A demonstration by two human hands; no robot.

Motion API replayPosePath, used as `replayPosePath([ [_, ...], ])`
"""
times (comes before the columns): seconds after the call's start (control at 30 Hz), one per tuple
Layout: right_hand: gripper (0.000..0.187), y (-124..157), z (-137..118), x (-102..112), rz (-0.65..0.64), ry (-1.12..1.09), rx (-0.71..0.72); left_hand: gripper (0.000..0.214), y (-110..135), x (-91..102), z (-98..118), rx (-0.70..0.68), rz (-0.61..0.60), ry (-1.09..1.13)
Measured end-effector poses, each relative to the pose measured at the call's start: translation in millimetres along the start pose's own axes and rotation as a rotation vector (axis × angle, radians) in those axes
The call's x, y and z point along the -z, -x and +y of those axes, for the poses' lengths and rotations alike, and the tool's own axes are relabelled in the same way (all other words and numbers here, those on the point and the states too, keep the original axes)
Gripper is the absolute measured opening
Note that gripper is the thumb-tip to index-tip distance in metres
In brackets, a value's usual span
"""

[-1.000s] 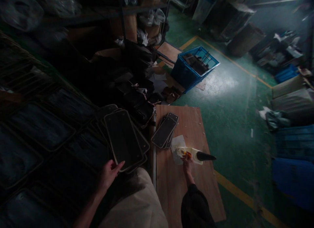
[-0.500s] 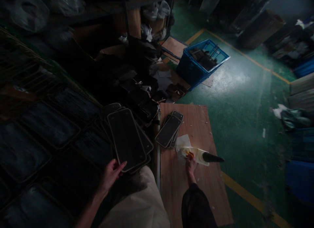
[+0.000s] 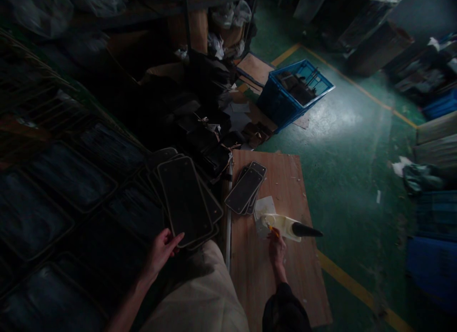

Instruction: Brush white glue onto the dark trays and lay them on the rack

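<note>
My left hand (image 3: 165, 249) pinches the near corner of a dark rectangular panel (image 3: 183, 199) with rounded corners and a pale edge, thumb on top. Several similar panels (image 3: 214, 208) lie fanned out beneath it by my knee. My right hand (image 3: 277, 249) is closed on a slim orange-handled tool (image 3: 274, 231), its kind too small to make out. The tool's tip is at the left end of a cream plastic container (image 3: 285, 226) with a black tapered end (image 3: 307, 229), lying on the wooden board. Under that end is a whitish sheet (image 3: 264, 208).
Smaller dark panels (image 3: 245, 189) are stacked on the wooden board (image 3: 285, 180). Large dark panels (image 3: 67, 175) fill the left side. Beyond the board stand a blue crate (image 3: 282, 103) with dark pieces and a heap of black items (image 3: 210, 146).
My right hand has drawn slightly down and the orange-handled tool now shows more clearly at the container's left end. My left hand stays at the panel's corner.
</note>
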State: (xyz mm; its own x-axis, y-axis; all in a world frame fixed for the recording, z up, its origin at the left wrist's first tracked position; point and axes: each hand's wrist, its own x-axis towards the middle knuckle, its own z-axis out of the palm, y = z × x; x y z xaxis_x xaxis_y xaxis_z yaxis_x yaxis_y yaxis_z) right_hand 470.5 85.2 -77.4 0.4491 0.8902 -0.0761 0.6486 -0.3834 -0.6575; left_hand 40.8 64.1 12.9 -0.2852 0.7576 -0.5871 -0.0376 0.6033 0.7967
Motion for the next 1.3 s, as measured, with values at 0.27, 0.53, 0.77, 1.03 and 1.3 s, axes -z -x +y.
replayPosePath([
  [0.27,0.055,-24.2,5.6,-34.1,0.187,-0.25,-0.185,0.047,-2.8,0.9,-2.7,0.017,-0.029,-0.02],
  [0.53,0.05,-10.0,2.8,-46.2,0.393,-0.543,-0.354,0.045,-6.6,0.4,-9.2,-0.001,-0.018,0.007],
  [0.77,0.044,1.7,-16.6,-12.8,0.329,-0.739,-0.325,0.044,-6.2,-3.0,-13.8,-0.014,-0.022,0.083],
  [1.03,0.054,-18.8,-168.0,21.5,-0.119,-0.826,-0.062,0.045,-2.3,-2.9,-11.7,-0.036,-0.015,0.24],
  [1.3,0.038,-4.1,-330.6,-19.8,-0.551,-0.483,0.545,0.045,-4.8,-2.3,-23.9,-0.02,-0.025,0.362],
])
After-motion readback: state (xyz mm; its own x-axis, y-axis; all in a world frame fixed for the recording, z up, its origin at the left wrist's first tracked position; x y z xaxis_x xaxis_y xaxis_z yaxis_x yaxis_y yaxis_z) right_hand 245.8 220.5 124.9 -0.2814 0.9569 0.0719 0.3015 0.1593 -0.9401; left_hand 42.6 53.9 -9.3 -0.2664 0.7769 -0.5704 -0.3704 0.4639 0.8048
